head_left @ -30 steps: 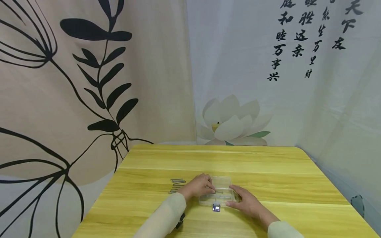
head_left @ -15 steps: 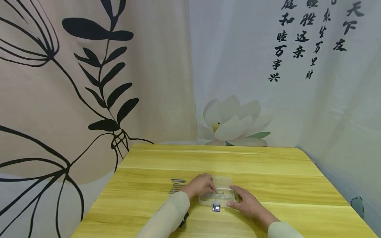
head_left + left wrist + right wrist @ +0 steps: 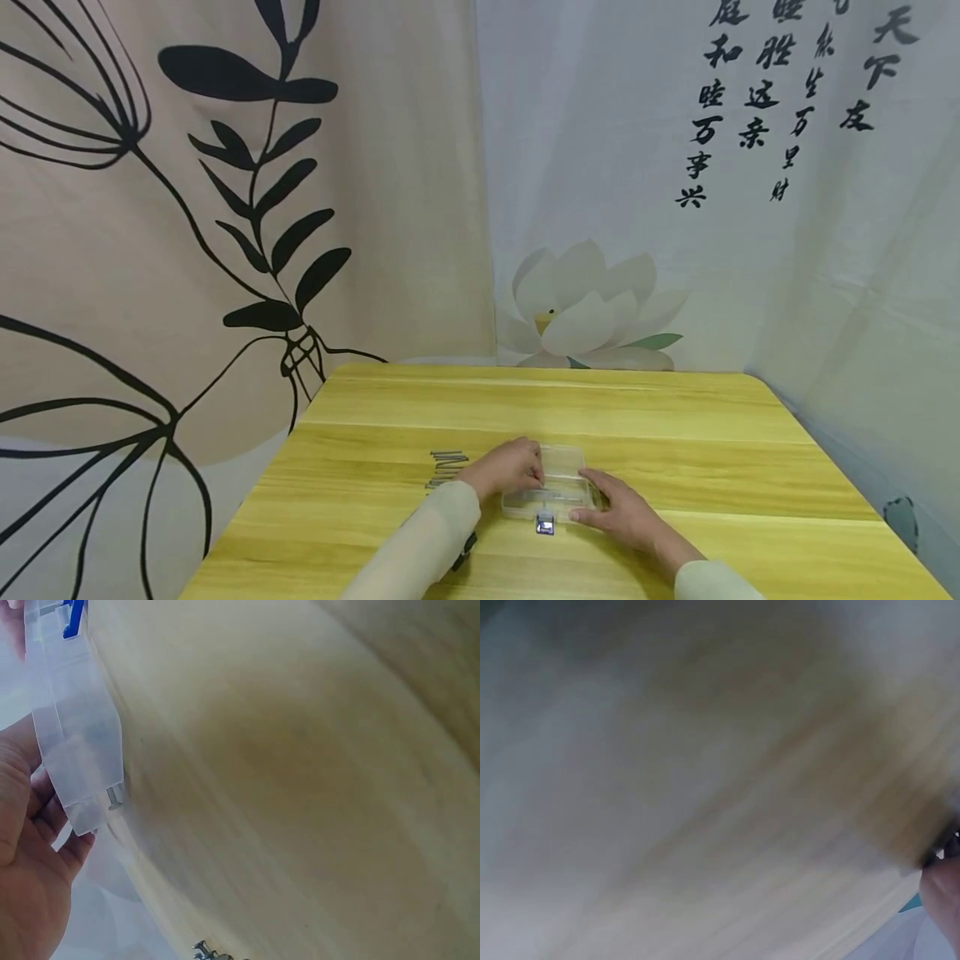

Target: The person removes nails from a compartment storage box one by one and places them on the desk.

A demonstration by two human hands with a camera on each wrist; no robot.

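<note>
A clear plastic box (image 3: 517, 504) stands with its lid raised on the wooden table, a blue latch (image 3: 545, 524) at its front. My left hand (image 3: 510, 467) reaches over the box's left side, fingertips bunched together inside it; whatever lies between them is hidden. In the left wrist view, that hand (image 3: 34, 877) is beside the box wall (image 3: 79, 727), and one nail (image 3: 114, 796) shows at the box's end. With thumb at the front and fingers farther back, my right hand (image 3: 626, 508) grips the right side of the box.
Several loose nails (image 3: 448, 467) lie in a rough row on the table (image 3: 675, 450), left of the left hand. A black device (image 3: 465, 552) sits under the left wrist. Printed curtains (image 3: 405, 208) hang behind the table. The right wrist view is mostly blurred.
My left hand has shifted slightly right, its fingertips lowering into the box. A nail visible inside the box beside them earlier no longer shows clearly. My right hand keeps its place.
</note>
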